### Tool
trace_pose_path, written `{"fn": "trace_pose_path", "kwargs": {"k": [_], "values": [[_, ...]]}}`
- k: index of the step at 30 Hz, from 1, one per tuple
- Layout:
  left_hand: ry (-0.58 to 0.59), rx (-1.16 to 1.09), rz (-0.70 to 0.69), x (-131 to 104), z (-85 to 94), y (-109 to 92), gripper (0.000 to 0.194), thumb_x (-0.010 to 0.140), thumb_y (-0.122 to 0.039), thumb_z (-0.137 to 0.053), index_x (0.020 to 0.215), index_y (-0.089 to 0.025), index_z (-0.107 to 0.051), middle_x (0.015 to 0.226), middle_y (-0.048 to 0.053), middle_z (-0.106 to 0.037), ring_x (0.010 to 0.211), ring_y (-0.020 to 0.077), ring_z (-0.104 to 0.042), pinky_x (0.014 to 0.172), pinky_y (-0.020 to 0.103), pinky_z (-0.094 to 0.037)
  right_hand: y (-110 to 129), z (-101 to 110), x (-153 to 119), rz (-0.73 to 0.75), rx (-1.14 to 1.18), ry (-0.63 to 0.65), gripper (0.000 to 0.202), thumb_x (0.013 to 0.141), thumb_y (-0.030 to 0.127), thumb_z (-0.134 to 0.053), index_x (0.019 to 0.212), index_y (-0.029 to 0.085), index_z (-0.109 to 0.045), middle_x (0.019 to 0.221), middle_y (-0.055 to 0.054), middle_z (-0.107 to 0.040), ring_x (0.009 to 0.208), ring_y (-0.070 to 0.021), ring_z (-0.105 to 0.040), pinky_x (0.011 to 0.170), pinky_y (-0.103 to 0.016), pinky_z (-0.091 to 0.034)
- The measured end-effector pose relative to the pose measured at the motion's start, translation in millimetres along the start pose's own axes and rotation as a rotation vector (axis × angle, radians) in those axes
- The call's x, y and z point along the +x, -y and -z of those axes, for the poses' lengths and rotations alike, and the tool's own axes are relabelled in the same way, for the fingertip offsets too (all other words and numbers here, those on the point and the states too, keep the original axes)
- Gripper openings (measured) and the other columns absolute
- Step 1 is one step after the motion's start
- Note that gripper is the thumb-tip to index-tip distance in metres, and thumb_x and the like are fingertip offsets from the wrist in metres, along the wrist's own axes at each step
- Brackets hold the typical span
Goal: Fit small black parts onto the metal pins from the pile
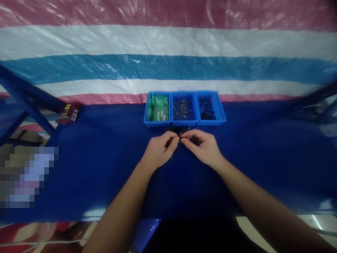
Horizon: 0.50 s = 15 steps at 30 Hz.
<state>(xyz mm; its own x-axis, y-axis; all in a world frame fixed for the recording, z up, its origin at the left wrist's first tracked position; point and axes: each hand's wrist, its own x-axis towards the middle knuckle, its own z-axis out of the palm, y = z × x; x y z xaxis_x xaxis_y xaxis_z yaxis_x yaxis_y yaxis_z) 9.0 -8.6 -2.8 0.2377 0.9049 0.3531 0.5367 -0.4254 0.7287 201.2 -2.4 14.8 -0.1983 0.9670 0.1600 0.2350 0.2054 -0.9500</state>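
Both hands meet over the blue table, just in front of the bins. My left hand (160,147) is closed in a pinch, its thumb and fingertips almost touching those of my right hand (202,146), which is pinched as well. Whatever sits between the fingertips is too small and blurred to name. Several thin, dark and brass-coloured pin-like pieces (172,154) lie on the table under and around the fingers. Similar slim metal pieces (182,109) fill part of the middle blue bin (184,123) straight ahead.
The left bin (157,123) holds small clear-and-white pieces on green plastic; the right bin (212,123) holds dark blue pieces. A red box (68,112) stands at the table's left edge. Blue frame legs (28,91) flank the table (263,158), with a striped tarp (168,42) behind.
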Motion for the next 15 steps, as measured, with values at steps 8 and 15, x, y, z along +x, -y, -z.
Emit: {"fn": "trace_pose_path", "kwargs": {"k": [8,15], "values": [[-0.010,-0.039,-0.022,0.8,-1.3,0.6,0.014,0.094,-0.029,-0.061,0.105,-0.022,-0.065,0.062,-0.007,-0.063,0.051,0.0072,-0.057,0.056,0.020,-0.044,0.3,-0.5,1.5,-0.039,0.033,-0.005,0.016,0.084,0.033,-0.073,0.092,0.020,-0.075,0.084,-0.005,-0.075,0.071,-0.0170,-0.067,0.066,-0.033,-0.056],[0.011,-0.043,-0.004,1.6,0.6,-0.9,0.012,0.095,-0.031,-0.059,0.095,-0.021,-0.067,0.069,-0.004,-0.067,0.055,0.0076,-0.059,0.055,0.020,-0.045,-0.8,0.0,0.8,-0.005,-0.018,0.016,0.016,0.084,0.032,-0.074,0.094,0.020,-0.075,0.084,-0.004,-0.074,0.070,-0.0160,-0.066,0.064,-0.031,-0.054]]}}
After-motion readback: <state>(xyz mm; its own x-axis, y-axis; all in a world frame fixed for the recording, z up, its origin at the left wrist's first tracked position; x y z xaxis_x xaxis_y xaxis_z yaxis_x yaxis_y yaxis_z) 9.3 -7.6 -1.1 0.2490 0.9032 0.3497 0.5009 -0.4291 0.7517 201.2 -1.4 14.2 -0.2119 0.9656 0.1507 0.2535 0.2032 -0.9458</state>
